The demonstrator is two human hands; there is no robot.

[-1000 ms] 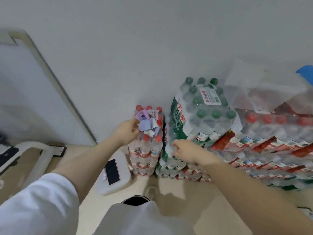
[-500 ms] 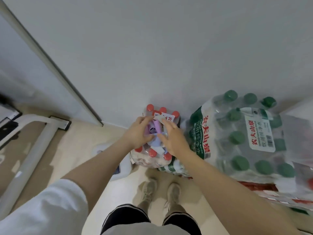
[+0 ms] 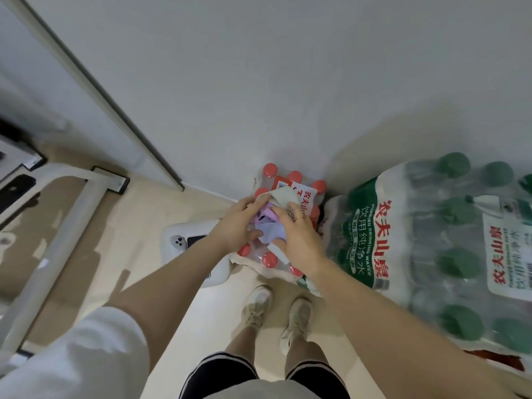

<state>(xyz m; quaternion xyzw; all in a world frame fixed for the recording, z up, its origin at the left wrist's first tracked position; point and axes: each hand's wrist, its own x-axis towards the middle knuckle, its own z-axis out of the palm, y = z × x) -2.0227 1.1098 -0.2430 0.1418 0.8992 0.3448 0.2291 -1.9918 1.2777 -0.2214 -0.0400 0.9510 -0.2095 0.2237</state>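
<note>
A small heap of cloths, purple, pale blue and beige, lies on top of a shrink-wrapped pack of red-capped bottles standing against the wall. My left hand grips the heap from the left, thumb under the blue cloth. My right hand grips it from the right, fingers curled over the purple and beige pieces. Both hands meet over the pack.
A taller pack of green-capped water bottles stands close on the right. A white bathroom scale lies on the floor left of the red-capped pack. A white metal frame and a leaning white board are at left. My shoes are below.
My right hand moved from the green pack's side onto the cloths and now grips them with my left hand. My view shifted closer and more steeply down over the packs.
</note>
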